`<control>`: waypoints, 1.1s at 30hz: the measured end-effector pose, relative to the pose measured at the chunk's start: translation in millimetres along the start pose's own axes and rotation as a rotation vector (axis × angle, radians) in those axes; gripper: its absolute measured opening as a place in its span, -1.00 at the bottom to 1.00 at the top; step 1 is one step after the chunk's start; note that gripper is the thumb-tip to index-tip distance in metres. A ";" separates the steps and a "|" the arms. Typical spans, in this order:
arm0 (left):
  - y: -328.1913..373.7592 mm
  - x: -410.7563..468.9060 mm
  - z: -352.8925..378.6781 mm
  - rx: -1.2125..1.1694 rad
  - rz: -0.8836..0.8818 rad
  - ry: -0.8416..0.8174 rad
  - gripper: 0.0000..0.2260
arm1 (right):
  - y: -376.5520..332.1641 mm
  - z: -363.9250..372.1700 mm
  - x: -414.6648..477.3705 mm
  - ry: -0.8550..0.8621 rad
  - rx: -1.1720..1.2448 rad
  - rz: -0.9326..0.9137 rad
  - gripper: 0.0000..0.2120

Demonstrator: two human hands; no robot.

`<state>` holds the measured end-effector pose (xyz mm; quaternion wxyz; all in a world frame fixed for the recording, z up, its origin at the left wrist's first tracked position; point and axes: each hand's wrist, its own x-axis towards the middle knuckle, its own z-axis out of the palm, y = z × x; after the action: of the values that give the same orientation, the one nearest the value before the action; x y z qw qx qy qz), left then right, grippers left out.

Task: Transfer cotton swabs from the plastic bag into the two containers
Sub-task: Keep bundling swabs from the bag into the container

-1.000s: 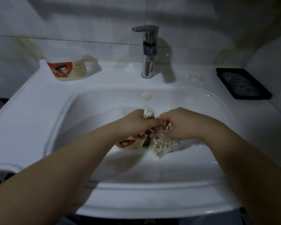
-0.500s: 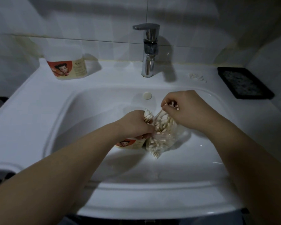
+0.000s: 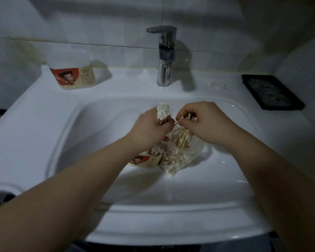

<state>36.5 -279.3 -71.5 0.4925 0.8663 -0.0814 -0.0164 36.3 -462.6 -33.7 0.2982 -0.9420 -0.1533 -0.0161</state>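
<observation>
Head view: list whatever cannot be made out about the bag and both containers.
- Basin container: mouth largely hidden by the left hand and forearm.
- Plastic bag: opening partly covered by the right hand.
- Ledge container: upper part lost against the pale wall in dim light; contents unreadable.
- Specks beside the faucet: too small to identify.

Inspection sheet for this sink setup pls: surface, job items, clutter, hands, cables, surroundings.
Surface: white sink, dimly lit; the work happens in its basin.
Job's things: plastic bag of cotton swabs lies in the basin; labelled container close beside it on the left; second container upright on the back-left ledge.
Clutter: black tray on the right ledge; small white bits right of the faucet.
Hands: left hand grips a swab bundle, heads up; right hand pinches loose swabs above the bag.
Cables: nothing seen.
Surroundings: tiled wall behind.
</observation>
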 end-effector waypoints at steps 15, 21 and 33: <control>-0.1 -6.8 1.1 0.279 0.014 -0.133 -0.79 | 6.1 5.4 -1.4 -0.344 -0.223 0.068 -0.84; 2.1 -7.7 -0.3 0.380 0.059 -0.148 -0.78 | 1.8 -10.8 -3.0 -0.193 -0.045 0.151 -0.84; -5.3 -0.8 0.6 0.275 -0.035 -0.078 -0.83 | 2.6 -23.4 -3.0 -0.040 0.159 0.187 -0.87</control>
<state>36.3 -277.1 -76.4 0.3653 0.9256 -0.0868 -0.0476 35.7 -478.7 -16.3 0.3689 -0.9257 -0.0714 0.0425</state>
